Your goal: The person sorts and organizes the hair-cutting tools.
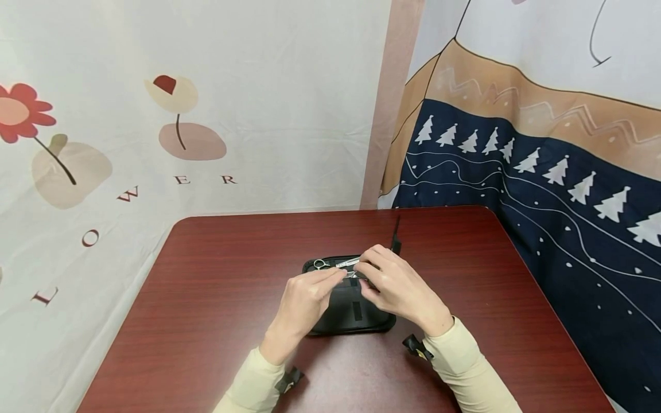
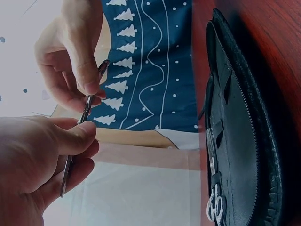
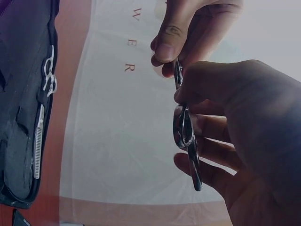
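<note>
A pair of metal scissors (image 3: 183,126) is held between both hands above an open black zip case (image 1: 356,321). My left hand (image 1: 307,298) pinches the blade end between thumb and fingers, as the left wrist view shows. At the handle end, my right hand (image 1: 400,281) grips near the finger rings, thumb and fingers around the metal. A second pair, thinning scissors (image 3: 38,141) with a toothed blade, lies in the case under a dark loop. In the head view the hands cover much of the held scissors.
The case rests on a reddish-brown table (image 1: 217,298). Beyond its far right corner lies a narrow black strap-like piece (image 1: 396,245). Printed cloths, one pale (image 1: 289,115) and one navy with white trees (image 1: 568,229), hang behind and to the right.
</note>
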### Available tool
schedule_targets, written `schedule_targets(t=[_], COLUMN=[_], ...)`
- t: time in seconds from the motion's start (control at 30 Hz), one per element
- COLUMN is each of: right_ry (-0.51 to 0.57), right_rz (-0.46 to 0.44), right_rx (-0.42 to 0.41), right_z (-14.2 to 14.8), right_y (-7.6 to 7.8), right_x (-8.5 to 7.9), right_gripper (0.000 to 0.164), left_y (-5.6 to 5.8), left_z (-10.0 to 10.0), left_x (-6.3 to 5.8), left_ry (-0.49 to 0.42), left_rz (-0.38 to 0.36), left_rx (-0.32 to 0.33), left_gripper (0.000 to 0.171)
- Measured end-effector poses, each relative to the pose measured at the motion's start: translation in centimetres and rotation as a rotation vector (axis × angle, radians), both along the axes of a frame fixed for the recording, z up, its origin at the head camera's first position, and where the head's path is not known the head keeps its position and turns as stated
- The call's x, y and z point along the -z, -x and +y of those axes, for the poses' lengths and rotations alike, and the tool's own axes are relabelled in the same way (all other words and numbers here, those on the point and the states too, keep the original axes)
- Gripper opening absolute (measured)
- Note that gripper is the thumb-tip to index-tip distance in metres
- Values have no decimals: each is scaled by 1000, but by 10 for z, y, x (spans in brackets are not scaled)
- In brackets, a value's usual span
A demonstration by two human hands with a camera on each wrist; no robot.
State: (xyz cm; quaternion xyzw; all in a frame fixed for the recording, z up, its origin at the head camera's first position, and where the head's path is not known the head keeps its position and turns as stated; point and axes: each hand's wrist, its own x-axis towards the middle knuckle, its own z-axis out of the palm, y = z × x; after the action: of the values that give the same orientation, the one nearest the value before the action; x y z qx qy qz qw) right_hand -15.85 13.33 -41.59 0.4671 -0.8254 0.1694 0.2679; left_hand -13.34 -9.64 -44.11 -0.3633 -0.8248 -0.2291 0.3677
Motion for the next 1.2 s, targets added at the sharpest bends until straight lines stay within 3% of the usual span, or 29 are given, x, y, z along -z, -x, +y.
schedule_targets(t=[0.7, 1.2], right_ry=[115, 153], right_rz=[-67, -125], right_rx=[-44, 2], right_z=[13, 27], right_y=[6, 8], right_x=[-10, -13], right_gripper=[62, 67], left_y=[3, 5], left_z=[-14, -20], left_x=[-6, -7], left_ry=[-46, -42], left_rz=[-38, -81], left_rx=[-8, -16], left_gripper=[25, 23])
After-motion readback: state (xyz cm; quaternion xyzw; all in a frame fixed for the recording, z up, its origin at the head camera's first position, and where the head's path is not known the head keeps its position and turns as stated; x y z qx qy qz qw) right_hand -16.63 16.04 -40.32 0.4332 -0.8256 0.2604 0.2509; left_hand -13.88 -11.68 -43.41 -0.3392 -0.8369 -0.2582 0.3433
